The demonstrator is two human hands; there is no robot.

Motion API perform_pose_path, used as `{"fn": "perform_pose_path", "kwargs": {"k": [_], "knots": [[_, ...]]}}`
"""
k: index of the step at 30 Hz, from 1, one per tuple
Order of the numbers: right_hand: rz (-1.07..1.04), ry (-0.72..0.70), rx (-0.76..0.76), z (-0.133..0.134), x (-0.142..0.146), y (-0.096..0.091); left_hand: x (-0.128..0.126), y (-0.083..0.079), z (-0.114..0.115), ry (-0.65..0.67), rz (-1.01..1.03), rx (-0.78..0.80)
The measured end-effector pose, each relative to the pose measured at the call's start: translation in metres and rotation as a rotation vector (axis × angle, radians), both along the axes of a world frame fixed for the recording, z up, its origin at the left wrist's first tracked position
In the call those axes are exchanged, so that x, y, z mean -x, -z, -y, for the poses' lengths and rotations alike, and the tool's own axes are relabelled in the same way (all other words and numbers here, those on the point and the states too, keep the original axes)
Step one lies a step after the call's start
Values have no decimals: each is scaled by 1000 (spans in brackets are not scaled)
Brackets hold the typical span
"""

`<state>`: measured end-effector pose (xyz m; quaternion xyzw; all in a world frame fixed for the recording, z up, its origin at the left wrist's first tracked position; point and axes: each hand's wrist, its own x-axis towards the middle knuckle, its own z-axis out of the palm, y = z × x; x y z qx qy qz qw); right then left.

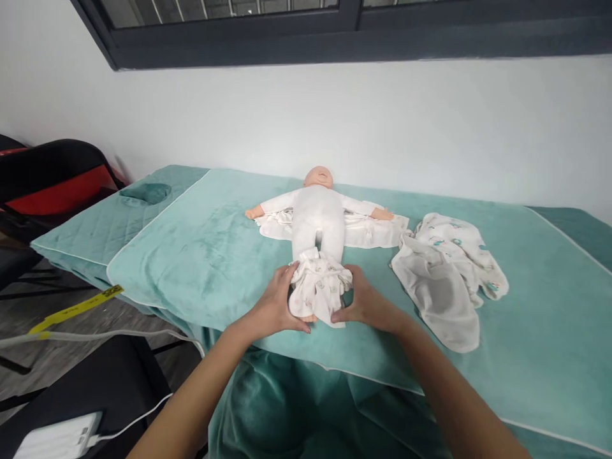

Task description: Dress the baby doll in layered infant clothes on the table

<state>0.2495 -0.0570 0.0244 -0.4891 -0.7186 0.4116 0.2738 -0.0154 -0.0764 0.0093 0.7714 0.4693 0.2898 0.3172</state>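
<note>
A baby doll (318,210) in a white body covering lies on its back, arms spread and head toward the wall. White patterned baby pants (316,287) are bunched around its lower legs, and a bit of one foot shows below the cloth. My left hand (281,299) grips the left side of the pants, thumb near the foot. On the opposite side, my right hand (366,298) has its fingers and thumb closed on the cloth edge. A flat white garment (373,229) is spread under the doll's torso and arms.
Right of the doll lies a crumpled white baby garment (449,274) with small prints. Everything rests on a green-covered massage bed (205,255) against the wall. Chairs (57,185) stand at left, one bearing a white power bank (60,437) with a cable. A yellow tag (76,309) hangs nearby.
</note>
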Motion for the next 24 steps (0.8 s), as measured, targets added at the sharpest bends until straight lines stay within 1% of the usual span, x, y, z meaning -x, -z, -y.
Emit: {"fn": "perform_pose_path", "kwargs": {"k": [3, 5, 7, 9, 12, 14, 16, 17, 18, 20, 21, 22, 24], "knots": [[31, -45, -88, 2, 3, 1, -11, 11, 6, -97, -106, -134], [47, -35, -172, 6, 7, 2, -17, 15, 9, -169, -125, -186], [51, 32, -205, 12, 10, 1, -22, 13, 11, -206, -104, -205], [18, 98, -168, 19, 13, -3, -24, 6, 14, -221, -53, -185], [-50, 123, -13, 25, 14, -14, -30, -12, 22, -262, 28, -87], [-90, 107, 97, 26, 13, -25, -35, -28, 28, -341, 76, 18], [-175, 43, 213, 26, 12, -38, -39, -45, 33, -417, 148, 158], [-242, -6, 282, 26, 12, -45, -40, -54, 35, -427, 208, 239], [-318, -52, 359, 25, 11, -51, -40, -63, 36, -406, 287, 324], [-453, -103, 518, 23, 12, -65, -39, -79, 33, -284, 473, 478], [-499, -102, 578, 22, 12, -72, -38, -87, 30, -215, 556, 535], [-527, -92, 617, 19, 13, -78, -37, -93, 26, -161, 621, 577], [-546, -74, 634, 12, 14, -90, -34, -104, 17, -131, 695, 618]]}}
